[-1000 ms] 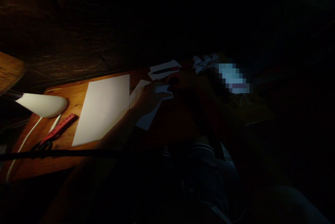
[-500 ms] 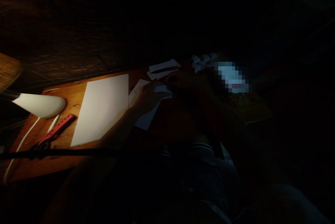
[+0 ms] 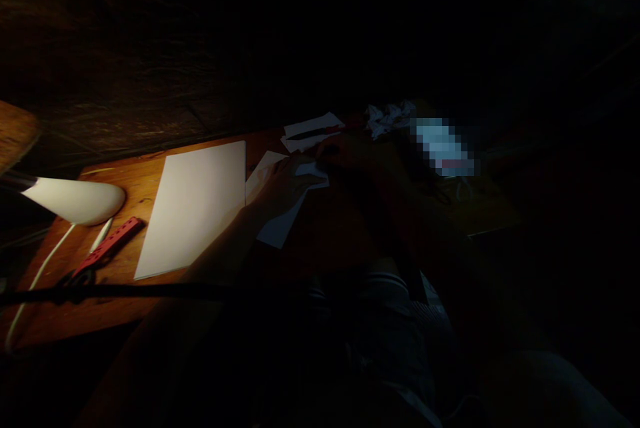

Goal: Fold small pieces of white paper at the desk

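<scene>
Dark room, with a wooden table (image 3: 143,175) lit mainly around a large white sheet (image 3: 197,205). Left of the sheet, a white lamp (image 3: 75,200). Just right of the sheet, a longer white paper (image 3: 281,227), partly under the left hand (image 3: 284,185). Farther right, the right hand (image 3: 341,151), deep in shadow. Also right of the sheet, between both hands, a small white paper (image 3: 315,179). Left thumb against it; whether pinching or pressing, cannot tell. Right fingertips near it; closed or loose, cannot tell. Best to steady with the left, align edges before pressing, and shift sheetward for light.
</scene>
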### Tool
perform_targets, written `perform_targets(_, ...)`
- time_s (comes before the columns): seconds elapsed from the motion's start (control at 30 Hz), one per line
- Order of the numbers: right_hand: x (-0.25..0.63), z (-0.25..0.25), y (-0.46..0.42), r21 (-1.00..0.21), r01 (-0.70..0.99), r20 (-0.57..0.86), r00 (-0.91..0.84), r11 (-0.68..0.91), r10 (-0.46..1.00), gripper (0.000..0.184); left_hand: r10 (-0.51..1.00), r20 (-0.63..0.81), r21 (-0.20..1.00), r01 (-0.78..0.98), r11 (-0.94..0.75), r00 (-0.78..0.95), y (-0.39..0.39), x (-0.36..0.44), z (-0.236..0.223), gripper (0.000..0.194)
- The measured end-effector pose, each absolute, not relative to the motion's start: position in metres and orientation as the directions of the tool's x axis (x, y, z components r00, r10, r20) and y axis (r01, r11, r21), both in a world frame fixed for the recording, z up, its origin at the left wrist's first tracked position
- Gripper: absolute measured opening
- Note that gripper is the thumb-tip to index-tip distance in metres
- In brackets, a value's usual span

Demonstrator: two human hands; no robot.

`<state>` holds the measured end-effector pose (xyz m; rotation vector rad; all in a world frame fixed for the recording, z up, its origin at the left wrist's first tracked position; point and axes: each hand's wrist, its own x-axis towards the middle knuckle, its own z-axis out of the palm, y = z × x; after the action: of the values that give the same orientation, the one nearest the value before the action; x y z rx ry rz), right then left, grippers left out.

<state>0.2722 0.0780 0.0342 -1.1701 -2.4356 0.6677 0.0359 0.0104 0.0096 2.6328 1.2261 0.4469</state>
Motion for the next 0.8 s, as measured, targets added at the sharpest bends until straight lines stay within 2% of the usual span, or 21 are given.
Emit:
perform_targets(0.6, 0.2688, 0.0297, 0.0780, -0.576, 0.656, 0.129, -0.517, 0.488, 0.846, 0.026, 0.762, 0.185, 0.287, 0.708, -0.646, 0.620, 0.0162, 0.0345, 0.0021, 0.030)
perform_targets(0.8, 0.2648, 0.0357, 0.0703, -0.537, 0.706, 0.143, -0.463, 0.462, 0.874, 0.026, 0.767, 0.169, 0.298, 0.710, -0.638, 0.619, 0.0156, 0.0340, 0.0018, 0.033)
